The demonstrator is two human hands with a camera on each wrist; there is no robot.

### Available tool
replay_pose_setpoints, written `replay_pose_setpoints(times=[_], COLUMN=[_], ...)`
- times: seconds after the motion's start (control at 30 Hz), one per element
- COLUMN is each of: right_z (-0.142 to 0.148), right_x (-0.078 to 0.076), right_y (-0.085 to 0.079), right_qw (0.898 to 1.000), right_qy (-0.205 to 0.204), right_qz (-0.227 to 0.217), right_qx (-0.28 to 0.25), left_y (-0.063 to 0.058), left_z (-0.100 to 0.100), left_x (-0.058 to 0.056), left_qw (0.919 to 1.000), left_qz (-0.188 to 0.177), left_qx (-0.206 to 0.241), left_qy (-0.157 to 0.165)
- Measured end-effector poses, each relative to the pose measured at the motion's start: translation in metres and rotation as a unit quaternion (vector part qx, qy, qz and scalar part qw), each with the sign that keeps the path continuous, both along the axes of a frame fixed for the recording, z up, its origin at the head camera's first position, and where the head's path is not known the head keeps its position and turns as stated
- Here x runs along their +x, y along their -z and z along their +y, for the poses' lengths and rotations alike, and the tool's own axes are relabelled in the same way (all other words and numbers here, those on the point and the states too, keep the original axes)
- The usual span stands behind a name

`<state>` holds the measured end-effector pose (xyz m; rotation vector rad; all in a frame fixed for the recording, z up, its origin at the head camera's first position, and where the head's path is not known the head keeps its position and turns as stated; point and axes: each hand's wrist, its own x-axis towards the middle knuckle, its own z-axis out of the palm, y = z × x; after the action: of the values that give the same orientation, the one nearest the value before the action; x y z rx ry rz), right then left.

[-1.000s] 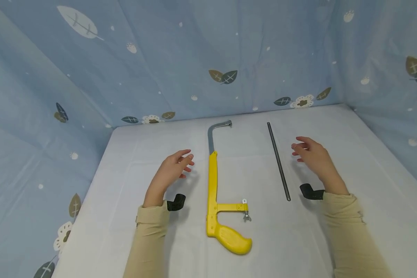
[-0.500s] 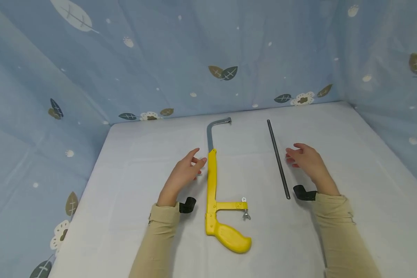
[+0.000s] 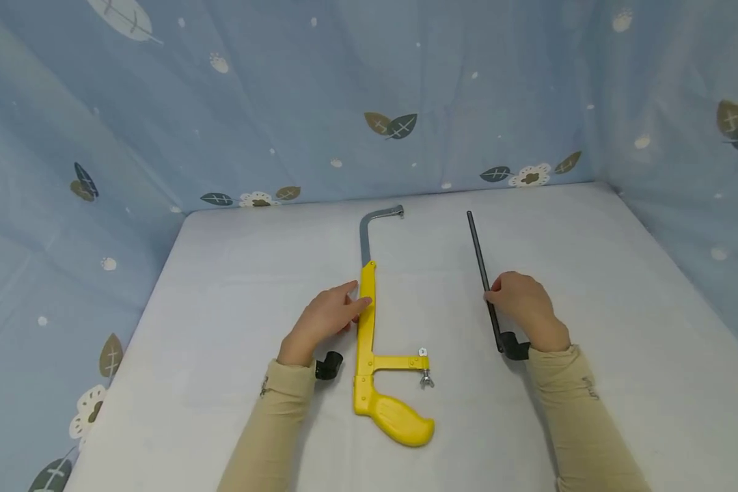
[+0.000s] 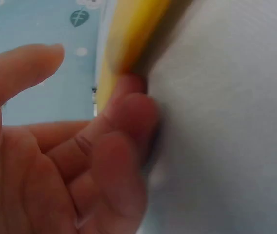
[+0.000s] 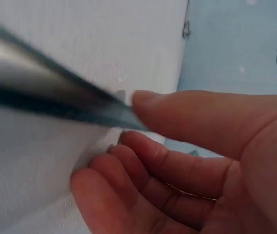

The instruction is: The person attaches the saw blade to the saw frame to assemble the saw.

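Note:
A yellow hacksaw frame (image 3: 367, 342) lies on the white cloth with its handle toward me and no blade fitted. My left hand (image 3: 326, 318) is at its left side; the thumb reaches over the yellow bar in the head view. In the left wrist view the thumb stands off from the frame, while the bent fingers (image 4: 133, 112) meet its lower edge. To the right, my right hand (image 3: 523, 304) pinches a dark metal rod (image 3: 477, 249) near its middle. The right wrist view shows the thumb (image 5: 177, 114) against the rod and the other fingers curled beneath.
Black wrist mounts (image 3: 329, 366) sit on both cuffs, the right one overlapping the rod's near end in the head view. A wing nut (image 3: 427, 379) sticks out from the frame's lower arm. Blue patterned cloth (image 3: 270, 102) walls the table's back and sides.
My left hand has moved right to the hacksaw frame's bar. My right hand has come left and down and taken hold of the metal rod.

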<state>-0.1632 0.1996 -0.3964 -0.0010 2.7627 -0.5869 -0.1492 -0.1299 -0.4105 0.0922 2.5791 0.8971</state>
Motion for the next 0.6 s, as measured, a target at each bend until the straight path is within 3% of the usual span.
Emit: replay_pose_setpoints(times=[0.17,0.4,0.6], right_z=[-0.009,-0.010,-0.014], right_x=[0.003,0.004,0.007], right_y=[0.006,0.008,0.008], right_qw=[1.000,0.999,0.997], right_qy=[-0.017,-0.032,-0.046], right_qz=[0.018,0.021,0.055], right_qx=[-0.006,-0.016,0.021], left_y=[-0.001,0.003,-0.001], left_z=[-0.002,0.002,0.006], left_x=[0.002,0.006,0.006], left_qw=[0.9995,0.9992,0.9973], left_qz=[0.008,0.021,0.040], left_qx=[-0.024,-0.032,-0.048], left_qy=[0.018,0.015,0.038])
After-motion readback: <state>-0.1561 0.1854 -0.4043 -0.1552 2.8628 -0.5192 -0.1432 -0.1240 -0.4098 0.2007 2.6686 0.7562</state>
